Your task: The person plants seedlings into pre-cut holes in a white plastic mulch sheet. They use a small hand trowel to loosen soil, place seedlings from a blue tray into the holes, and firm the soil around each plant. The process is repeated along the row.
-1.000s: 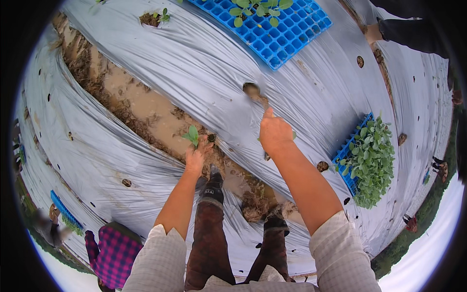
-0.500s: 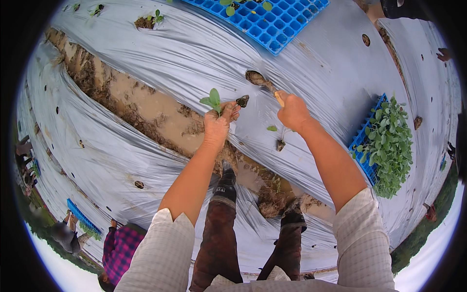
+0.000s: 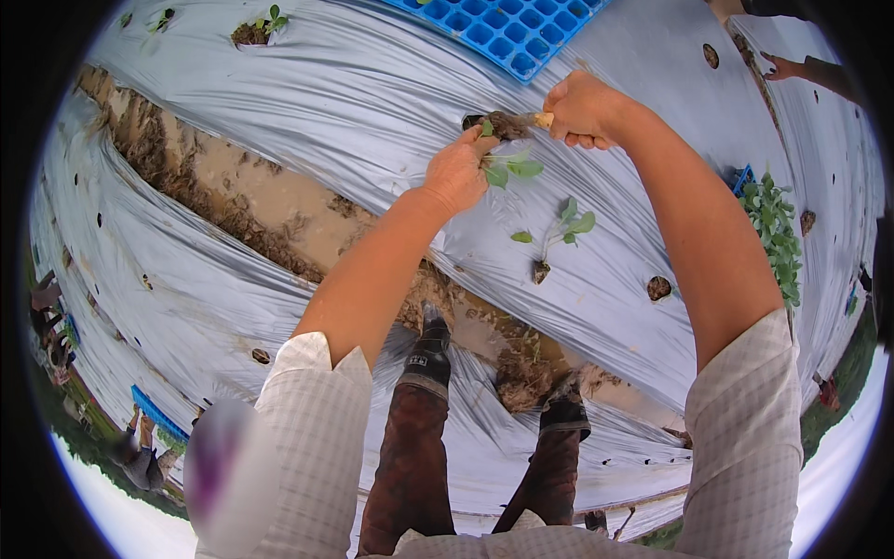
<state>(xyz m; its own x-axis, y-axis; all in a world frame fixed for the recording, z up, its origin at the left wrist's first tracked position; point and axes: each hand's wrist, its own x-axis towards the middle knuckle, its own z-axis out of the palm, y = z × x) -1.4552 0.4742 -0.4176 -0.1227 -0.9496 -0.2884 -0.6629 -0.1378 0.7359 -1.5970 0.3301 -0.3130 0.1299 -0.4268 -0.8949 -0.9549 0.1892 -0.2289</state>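
My left hand is closed on a green leafy seedling beside a planting hole in the silver plastic sheet. The seedling's root plug is hidden by my fingers and the hole's edge. In my right hand is the light handle of a small hand trowel. Its mud-caked blade dips into the same hole, almost touching my left fingertips. Another seedling lies loose on the sheet nearer me, its dark root plug toward my feet.
A blue cell tray lies at the far edge, and leafy seedlings stand in another at the right. A muddy, water-filled furrow runs under my boots. Further holes dot the sheet. Another person's arm reaches in at far right.
Both hands have moved away from me to the hole. The seedling in my left hand has gone from beside the hole to its edge. My right hand has swung the trowel farther out.
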